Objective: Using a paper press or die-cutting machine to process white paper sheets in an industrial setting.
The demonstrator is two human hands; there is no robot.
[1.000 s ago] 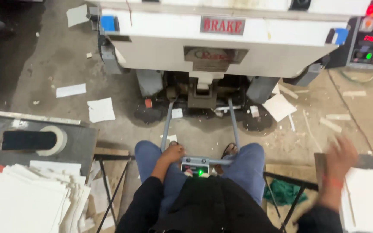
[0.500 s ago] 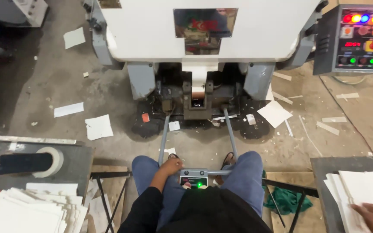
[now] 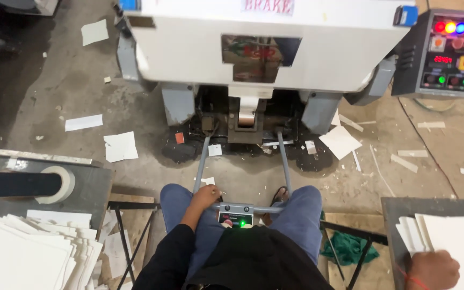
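I sit facing a large white machine (image 3: 264,48). My left hand (image 3: 206,196) is closed around the left end of a grey metal handle bar (image 3: 253,208) that reaches from the machine to my lap; a small box with a green light (image 3: 236,219) hangs from it. My right hand (image 3: 432,270) rests with curled fingers on a stack of white sheets (image 3: 452,241) on the grey table at the right. Whether it pinches a sheet is hidden.
A control panel with coloured lamps (image 3: 447,51) stands at the upper right. On the left table lie a tape roll (image 3: 55,184) and a fanned pile of white sheets (image 3: 22,252). Paper scraps (image 3: 120,146) litter the concrete floor. A green rag (image 3: 347,248) lies below.
My right hand came down from raised and spread to resting on the right stack of sheets. The view has tilted slightly. My left hand stayed on the handle bar.
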